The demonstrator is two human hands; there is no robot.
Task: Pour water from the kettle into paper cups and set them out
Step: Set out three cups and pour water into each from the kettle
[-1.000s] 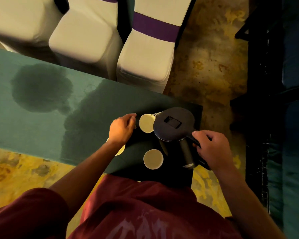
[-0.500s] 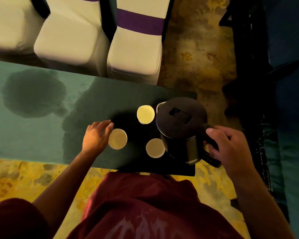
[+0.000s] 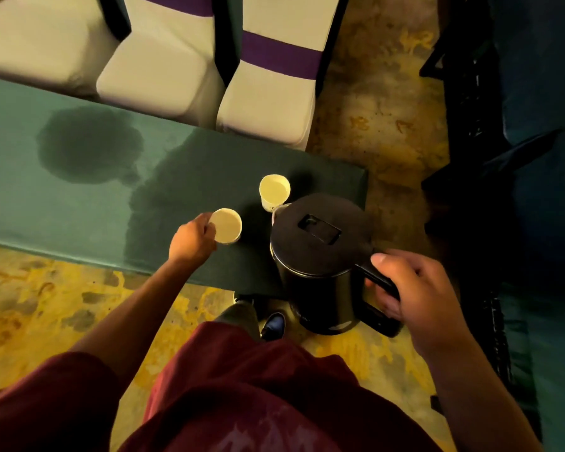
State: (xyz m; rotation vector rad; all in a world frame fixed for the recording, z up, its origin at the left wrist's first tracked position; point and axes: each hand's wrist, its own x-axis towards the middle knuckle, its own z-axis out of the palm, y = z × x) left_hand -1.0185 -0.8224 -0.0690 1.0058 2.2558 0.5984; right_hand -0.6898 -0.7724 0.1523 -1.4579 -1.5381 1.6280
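Observation:
A black kettle [image 3: 320, 256] with a closed lid hangs above the near right end of the green table [image 3: 79, 203], held up by its handle in my right hand [image 3: 415, 295]. My left hand [image 3: 193, 239] grips the left side of a white paper cup [image 3: 226, 226] on the table. A second paper cup [image 3: 274, 190] stands farther back, just left of the kettle's spout. A third cup seen earlier is hidden, probably behind the kettle.
Dark wet stains [image 3: 88, 145] spread over the tablecloth's left and middle. Three white-covered chairs, one with a purple band [image 3: 268, 89], stand against the table's far edge. Black furniture [image 3: 470, 132] lines the right side. Patterned yellow floor [image 3: 30, 295] lies below.
My right hand has lifted the kettle off the table and toward me. My left hand has closed on the near-left cup. The camera view shifted.

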